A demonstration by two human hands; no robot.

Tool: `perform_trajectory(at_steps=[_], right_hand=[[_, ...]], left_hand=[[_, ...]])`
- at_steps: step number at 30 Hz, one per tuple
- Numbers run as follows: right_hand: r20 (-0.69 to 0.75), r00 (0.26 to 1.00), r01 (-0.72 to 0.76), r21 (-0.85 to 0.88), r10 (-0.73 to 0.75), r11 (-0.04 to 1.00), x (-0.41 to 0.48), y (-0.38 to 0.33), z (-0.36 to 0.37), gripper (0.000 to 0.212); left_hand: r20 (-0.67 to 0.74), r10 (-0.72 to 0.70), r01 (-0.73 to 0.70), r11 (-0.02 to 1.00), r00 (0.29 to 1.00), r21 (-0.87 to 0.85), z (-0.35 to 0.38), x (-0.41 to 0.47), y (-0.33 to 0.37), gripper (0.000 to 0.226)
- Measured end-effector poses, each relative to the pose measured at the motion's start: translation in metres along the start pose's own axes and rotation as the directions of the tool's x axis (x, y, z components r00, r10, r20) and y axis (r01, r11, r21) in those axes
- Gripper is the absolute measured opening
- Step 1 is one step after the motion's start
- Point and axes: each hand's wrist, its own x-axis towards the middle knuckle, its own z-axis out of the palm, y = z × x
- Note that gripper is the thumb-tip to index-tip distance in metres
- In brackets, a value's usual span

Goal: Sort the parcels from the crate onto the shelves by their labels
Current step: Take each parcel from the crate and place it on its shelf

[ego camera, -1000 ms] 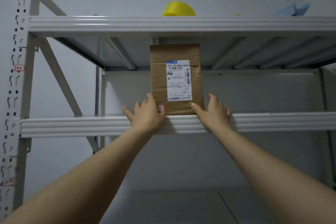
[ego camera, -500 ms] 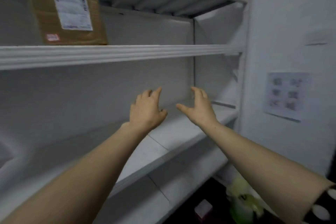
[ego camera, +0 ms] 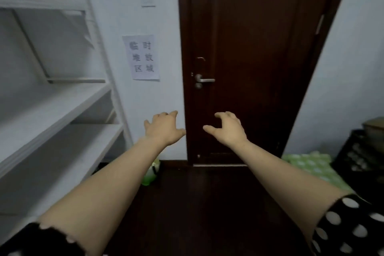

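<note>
The dark crate [ego camera: 359, 158] stood at the right edge of the frame, with a brownish thing [ego camera: 374, 129] on top, perhaps a parcel. So the sorting seemed unfinished. The visible shelves [ego camera: 62, 108] at the left showed no parcel. The left hand [ego camera: 164, 129] and right hand [ego camera: 227, 131] were empty, fingers loosely curled, well apart from the crate.

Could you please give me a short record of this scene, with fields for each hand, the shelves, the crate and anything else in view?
Left hand: out in the air, fingers loosely curled, nothing in its grip
Right hand: likewise, apart from the left
Shelves: white, at the left
Crate: black, at the right edge; a blurred brownish thing on top
Door: dark, straight ahead, behind the hands
Paper sign: on the wall between shelves and door
</note>
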Motion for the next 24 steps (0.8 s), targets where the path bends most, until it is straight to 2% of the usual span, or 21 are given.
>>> perform_trajectory(at_steps=[4, 7, 12, 17, 21, 24], right_hand=[[-0.081, 0.987, -0.144, -0.017, 0.142, 0.989, -0.021, 0.115, -0.073, 0.068], [-0.164, 0.951, -0.270, -0.020, 0.263, 0.963, -0.040, 0.201, -0.134, 0.069], [-0.296, 0.832, -0.480, 0.041, 0.469, 0.877, -0.085, 0.319, -0.220, 0.066], [-0.359, 0.709, -0.590, 0.172, 0.608, 0.789, -0.116, 0.399, -0.273, 0.062], [-0.436, 0.557, -0.641, 0.316, 0.707, 0.700, -0.126, 0.449, -0.303, 0.059], [-0.537, 0.380, -0.625, 0.452, 0.753, 0.637, -0.126, 0.485, -0.322, 0.061]], left_hand=[[0.072, 0.168, -0.163, 0.984, 0.983, -0.071, 0.042, 0.010, 0.138, 0.073], [0.130, 0.296, -0.277, 0.950, 0.947, -0.143, 0.079, 0.012, 0.238, 0.074], [0.247, 0.461, -0.413, 0.883, 0.852, -0.221, 0.133, -0.003, 0.380, 0.073], [0.324, 0.606, -0.527, 0.794, 0.727, -0.302, 0.166, -0.011, 0.490, 0.074], [0.353, 0.716, -0.559, 0.694, 0.603, -0.453, 0.183, -0.006, 0.562, 0.056], [0.333, 0.787, -0.573, 0.610, 0.519, -0.548, 0.197, 0.011, 0.611, 0.051]])
